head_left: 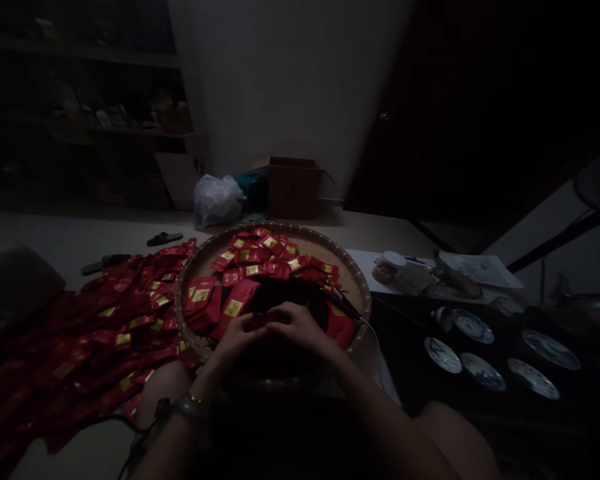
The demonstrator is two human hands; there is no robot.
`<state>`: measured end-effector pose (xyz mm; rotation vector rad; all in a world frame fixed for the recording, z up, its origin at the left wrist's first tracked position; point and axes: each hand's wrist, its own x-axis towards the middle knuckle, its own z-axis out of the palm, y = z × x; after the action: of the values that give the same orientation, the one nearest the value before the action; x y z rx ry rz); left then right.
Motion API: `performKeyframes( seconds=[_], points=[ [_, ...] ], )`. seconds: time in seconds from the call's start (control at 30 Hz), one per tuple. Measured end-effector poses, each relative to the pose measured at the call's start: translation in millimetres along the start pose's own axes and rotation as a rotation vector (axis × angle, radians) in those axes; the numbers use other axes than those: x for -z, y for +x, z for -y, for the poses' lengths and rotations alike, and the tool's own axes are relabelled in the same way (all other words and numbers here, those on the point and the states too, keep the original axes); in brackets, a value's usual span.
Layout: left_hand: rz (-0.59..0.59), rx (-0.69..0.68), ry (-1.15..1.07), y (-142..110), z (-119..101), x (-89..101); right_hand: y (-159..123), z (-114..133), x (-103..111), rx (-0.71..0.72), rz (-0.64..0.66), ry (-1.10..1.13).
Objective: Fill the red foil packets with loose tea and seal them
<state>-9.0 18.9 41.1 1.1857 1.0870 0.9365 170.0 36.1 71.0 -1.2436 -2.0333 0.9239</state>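
Observation:
A round woven bamboo tray (359,280) sits in front of me, with red packets (250,255) bearing gold labels heaped on its far side. Over its near part, my left hand (239,338) and my right hand (299,325) meet with curled fingers. Between the fingertips is a small red packet (254,323), dim and partly hidden by them. Close to my left hand lies a stack of larger red packets (236,308). A dark patch (280,293) fills the tray's near part; its contents are too dark to make out. A dark pen-like tool with a pale cord (347,305) rests at the right.
Many red packets (125,340) cover the floor at left, near dark slippers (164,238). Behind the tray stand a white plastic bag (219,200) and an open cardboard box (294,190). Patterned dishes (483,371) and a lidded jar (393,265) are at right.

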Motion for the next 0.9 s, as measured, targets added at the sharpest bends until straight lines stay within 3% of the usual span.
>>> performKeyframes(
  seconds=[0.27,0.4,0.53,0.8,0.9],
  points=[
    [-0.119,-0.084,0.05,3,-8,-2.8,12,-5,-7,-0.187,-0.134,0.295],
    [-0.143,-0.118,0.072,5,-11,-6.8,17,-12,-5,-0.269,-0.101,0.469],
    [-0.16,-0.096,-0.033,8,-8,-11.1,17,-17,-7,-0.259,-0.057,0.62],
    [-0.236,-0.162,0.011,16,-2,-11.6,22,-16,-12,-0.309,-0.185,0.572],
    [-0.193,-0.142,-0.006,16,3,-12.7,23,-16,-14,-0.282,-0.237,0.543]
  ],
)
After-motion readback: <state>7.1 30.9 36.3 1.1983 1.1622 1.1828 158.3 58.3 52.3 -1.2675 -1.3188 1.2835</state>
